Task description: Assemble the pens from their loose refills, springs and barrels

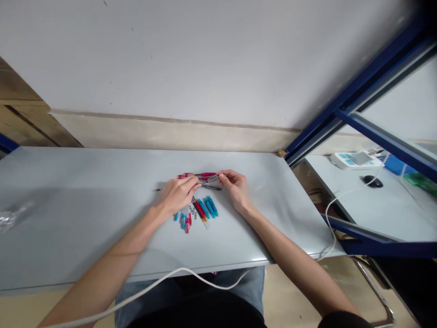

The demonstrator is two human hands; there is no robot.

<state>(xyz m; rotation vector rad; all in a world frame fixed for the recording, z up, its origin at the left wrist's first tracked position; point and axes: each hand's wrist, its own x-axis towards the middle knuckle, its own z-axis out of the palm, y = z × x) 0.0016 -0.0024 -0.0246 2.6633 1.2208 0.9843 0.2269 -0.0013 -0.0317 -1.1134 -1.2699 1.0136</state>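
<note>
A dark grey pen (210, 179) spans the gap between my two hands. My left hand (179, 193) is closed around its left end, and my right hand (235, 184) pinches the right end between thumb and fingers. Behind them lie pink pens (205, 174); another dark pen (213, 187) rests just below the held one. Nearer to me are several blue pen barrels (210, 206), red refills (199, 209), small metallic pieces (193, 212) and clear parts with pink and blue ends (187, 222). A thin dark tip shows left of my left hand.
The grey table (85, 218) meets a wall behind. Crumpled clear plastic (7, 221) lies at far left. A blue metal frame (341, 114) stands at right, with a black mouse (373, 181) and white device (357, 160) beyond. A white cable (184, 269) crosses near me.
</note>
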